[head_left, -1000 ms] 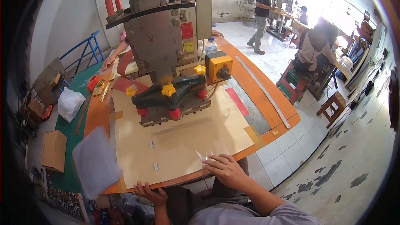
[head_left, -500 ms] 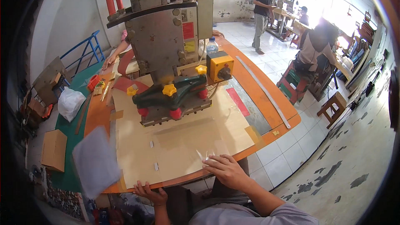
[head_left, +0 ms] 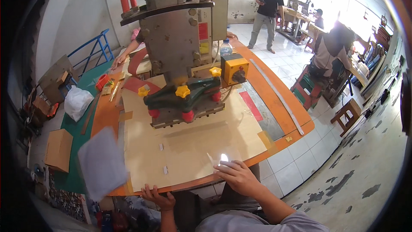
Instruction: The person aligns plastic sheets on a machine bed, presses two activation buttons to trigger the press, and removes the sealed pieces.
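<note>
My right hand (head_left: 238, 178) is over the front right part of a tan board (head_left: 189, 150), its fingers closed on a clear plastic sheet (head_left: 224, 159) that shows mostly as a bright glint. My left hand (head_left: 159, 197) rests at the board's front edge, fingertips up against it and thumb apart, with nothing seen in it. Beyond both hands, a press head (head_left: 186, 114) with yellow star knobs and red feet hangs above the board. Two small pale tabs, a nearer tab (head_left: 165, 170) and a farther tab (head_left: 162, 147), lie left of my right hand.
A translucent sheet stack (head_left: 102, 163) lies at the left beside a cardboard box (head_left: 59, 150) and a white plastic bag (head_left: 78, 103). A yellow switch box (head_left: 231, 71) and a long metal ruler (head_left: 279, 99) are at the right. Another person's arm (head_left: 126, 53) reaches in behind the press.
The view has shifted slightly, so the table sits further right. The glint on the clear sheet has grown brighter by my right fingertips. The standing person's head is now lowered.
</note>
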### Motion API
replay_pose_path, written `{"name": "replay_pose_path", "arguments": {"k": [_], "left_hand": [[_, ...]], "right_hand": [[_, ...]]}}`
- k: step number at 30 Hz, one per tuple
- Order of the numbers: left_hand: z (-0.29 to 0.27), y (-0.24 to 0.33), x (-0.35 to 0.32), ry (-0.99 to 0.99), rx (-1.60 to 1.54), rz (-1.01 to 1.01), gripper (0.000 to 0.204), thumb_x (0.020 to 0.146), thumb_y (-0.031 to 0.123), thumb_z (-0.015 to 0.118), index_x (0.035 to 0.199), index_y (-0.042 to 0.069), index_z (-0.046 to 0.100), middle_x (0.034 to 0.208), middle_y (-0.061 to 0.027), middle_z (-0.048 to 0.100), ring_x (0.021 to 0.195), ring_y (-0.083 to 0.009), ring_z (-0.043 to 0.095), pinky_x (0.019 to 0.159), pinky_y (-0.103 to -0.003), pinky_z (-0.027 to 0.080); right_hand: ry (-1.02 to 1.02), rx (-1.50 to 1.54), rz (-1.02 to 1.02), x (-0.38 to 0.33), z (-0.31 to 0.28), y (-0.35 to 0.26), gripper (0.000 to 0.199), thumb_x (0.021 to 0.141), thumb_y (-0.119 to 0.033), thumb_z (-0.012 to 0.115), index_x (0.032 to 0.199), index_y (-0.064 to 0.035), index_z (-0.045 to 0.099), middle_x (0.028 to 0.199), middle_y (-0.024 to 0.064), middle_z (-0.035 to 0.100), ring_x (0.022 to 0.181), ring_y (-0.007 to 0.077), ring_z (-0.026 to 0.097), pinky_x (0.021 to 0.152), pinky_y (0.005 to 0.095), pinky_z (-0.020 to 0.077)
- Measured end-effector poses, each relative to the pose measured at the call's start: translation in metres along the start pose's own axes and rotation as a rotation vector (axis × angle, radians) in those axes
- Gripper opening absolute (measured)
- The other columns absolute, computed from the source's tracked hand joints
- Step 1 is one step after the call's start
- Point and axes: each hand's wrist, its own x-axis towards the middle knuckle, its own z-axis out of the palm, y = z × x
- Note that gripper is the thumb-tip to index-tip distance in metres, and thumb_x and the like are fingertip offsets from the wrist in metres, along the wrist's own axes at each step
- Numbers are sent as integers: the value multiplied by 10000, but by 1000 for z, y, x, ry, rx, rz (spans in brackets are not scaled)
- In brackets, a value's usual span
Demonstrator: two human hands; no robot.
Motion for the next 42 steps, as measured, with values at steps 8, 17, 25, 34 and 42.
{"name": "replay_pose_path", "arguments": {"k": [8,17,25,34,42], "left_hand": [[-1,6,-1,7,-29,-35,586,1061,511,449,1442,65,462,1591,-261,381,1507,-524,284,1200,-726,180],[-48,29,47,15,-268,-198,563,1030,450,456,1363,14,587,1347,-197,636,1308,-405,555,1169,-606,253],[-53,59,185,-399,-417,-6,382,956,242,679,1272,30,666,1267,-135,666,1201,-369,599,1092,-513,401],[33,67,226,-761,-307,284,440,977,204,686,1380,29,649,1449,-140,585,1347,-334,543,1202,-480,380],[31,64,258,-908,-316,277,419,935,206,764,1311,35,695,1199,-112,667,1222,-306,631,1066,-434,494]], "right_hand": [[-25,16,28,-9,0,-2,467,919,-93,682,1384,-124,656,1490,30,632,1385,234,575,1127,450,436],[-115,-9,-6,-15,-9,-5,426,904,-88,700,1328,-119,706,1452,27,658,1356,236,591,1095,430,451],[-277,134,28,-7,-51,-20,386,925,-225,772,1291,-111,732,1407,40,688,1349,282,599,1132,458,434],[-56,90,177,77,-14,104,468,940,-220,774,1369,-61,676,1385,151,651,1356,351,561,1162,491,425],[-312,135,257,112,-34,132,445,894,-206,813,1304,-72,704,1201,114,655,1291,321,562,1095,430,454]]}}
